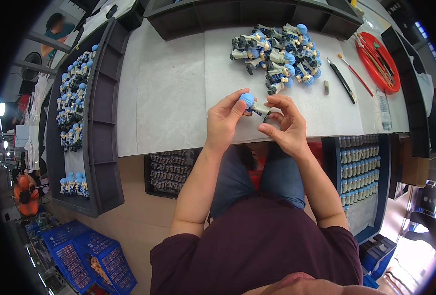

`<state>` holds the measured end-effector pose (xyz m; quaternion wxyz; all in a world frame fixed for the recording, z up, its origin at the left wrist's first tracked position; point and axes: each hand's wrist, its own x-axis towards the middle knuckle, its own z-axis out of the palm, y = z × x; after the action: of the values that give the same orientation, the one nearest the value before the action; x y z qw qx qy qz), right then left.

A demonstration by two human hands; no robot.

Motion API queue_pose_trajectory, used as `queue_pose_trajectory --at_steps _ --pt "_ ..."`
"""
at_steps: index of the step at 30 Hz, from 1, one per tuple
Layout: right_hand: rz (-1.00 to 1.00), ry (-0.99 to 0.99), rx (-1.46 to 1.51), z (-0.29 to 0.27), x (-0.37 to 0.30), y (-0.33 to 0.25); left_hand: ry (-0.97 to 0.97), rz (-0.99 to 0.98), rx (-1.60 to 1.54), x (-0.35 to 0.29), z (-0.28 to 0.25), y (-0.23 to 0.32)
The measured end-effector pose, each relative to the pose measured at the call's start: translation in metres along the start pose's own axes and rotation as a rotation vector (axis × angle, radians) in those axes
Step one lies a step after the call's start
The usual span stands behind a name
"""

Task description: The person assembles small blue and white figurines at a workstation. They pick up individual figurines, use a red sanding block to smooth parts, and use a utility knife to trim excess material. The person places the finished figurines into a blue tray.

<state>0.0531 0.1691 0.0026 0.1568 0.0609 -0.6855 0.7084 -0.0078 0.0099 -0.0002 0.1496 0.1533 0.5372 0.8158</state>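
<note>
Between my two hands, above the near edge of the table, lies a small figurine (260, 109) with light-blue hair and a pale coat, tilted on its side. My left hand (225, 118) pinches its head between thumb and fingers. Close around the figurine's lower end, my right hand (286, 122) curves with thumb and fingers apart; whether a fingertip touches the coat is hard to make out. Farther back on the white table (168, 88) lies a heap of similar blue-haired figurines (280, 57).
At the left stands a dark tray (102, 113) of figurines; another dark tray (252, 19) sits at the back. Right of the heap are a small grey block (326, 87), a black pen-like tool (342, 81), a red-handled brush (358, 76) and a red dish (394, 81) with brushes. Lower right, a tray (382, 182) holds rows of parts.
</note>
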Motion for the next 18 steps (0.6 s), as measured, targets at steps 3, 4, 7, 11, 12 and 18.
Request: queue_pose_trajectory --at_steps 3,4,7,11,12,18 --pt "0.233 0.017 0.141 -0.0007 0.0020 -0.0005 -0.034 0.034 -0.082 -0.0003 0.0004 0.0020" --pt "0.244 0.011 0.135 -0.0014 0.0015 0.0002 -0.047 0.049 -0.102 -0.0002 0.0008 0.0030" --pt "0.238 0.000 0.117 -0.0022 -0.0005 0.0020 -0.078 0.051 -0.084 -0.0003 -0.0017 0.0011" --pt "0.170 0.006 0.121 -0.0005 -0.0005 0.0031 -0.099 0.062 -0.084 0.0002 -0.0015 0.0008" --pt "0.167 0.005 0.130 -0.0003 -0.0004 0.0034 -0.101 0.064 -0.084 0.0003 -0.0013 0.0006" --pt "0.161 0.020 0.111 -0.0007 -0.0010 0.0033 -0.108 0.049 -0.070 0.0006 0.0000 0.0022"
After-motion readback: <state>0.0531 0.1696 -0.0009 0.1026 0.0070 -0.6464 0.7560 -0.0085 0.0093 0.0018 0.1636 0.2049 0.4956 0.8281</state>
